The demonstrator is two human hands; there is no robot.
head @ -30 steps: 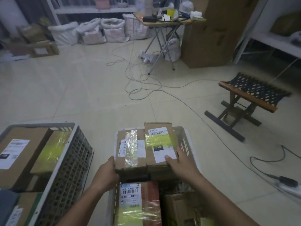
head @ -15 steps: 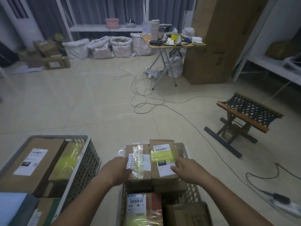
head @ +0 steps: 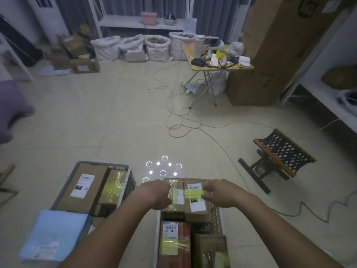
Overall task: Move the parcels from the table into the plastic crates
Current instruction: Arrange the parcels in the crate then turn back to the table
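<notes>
My left hand (head: 157,194) and right hand (head: 219,193) rest relaxed, gripping nothing, on two boxes (head: 195,198) at the far end of the right crate (head: 216,215).

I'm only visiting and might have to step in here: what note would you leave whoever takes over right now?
Left hand: rests on the taped parcel, grip unclear.
Right hand: lies on the labelled parcel, grip unclear.
Both parcels sit side by side at the far end of the white crate, above other boxes.
Grey crate to the left also holds parcels.
Done: these two look placed.
Left: let go; the parcel table is out of view, so the remaining count is unknown.
</notes>
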